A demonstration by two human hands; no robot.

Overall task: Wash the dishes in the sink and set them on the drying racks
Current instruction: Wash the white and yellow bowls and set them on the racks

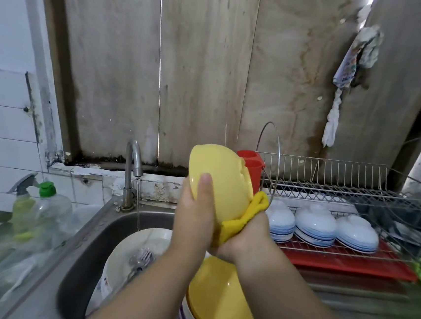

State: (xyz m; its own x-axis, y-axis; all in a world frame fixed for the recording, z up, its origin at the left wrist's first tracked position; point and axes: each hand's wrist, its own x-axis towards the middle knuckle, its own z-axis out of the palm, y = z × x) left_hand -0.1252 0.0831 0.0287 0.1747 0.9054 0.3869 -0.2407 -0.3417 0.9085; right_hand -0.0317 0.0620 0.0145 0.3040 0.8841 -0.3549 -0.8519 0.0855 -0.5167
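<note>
Forearms reach over steel sink [88,237] w/ stacked dishes [218,304], tap [133,162] running, drying rack [329,191] at right. Left hand [194,224] fingers clamped on yellow bowl [217,180], held above sink; right hand [245,240] grips yellow cloth [253,209] against it.

Open air above the left hand [193,217]; faucet [132,167] close on its left, red cup [252,168] and drying rack [342,195] crowding right, stacked plates [219,301] directly beneath.
</note>
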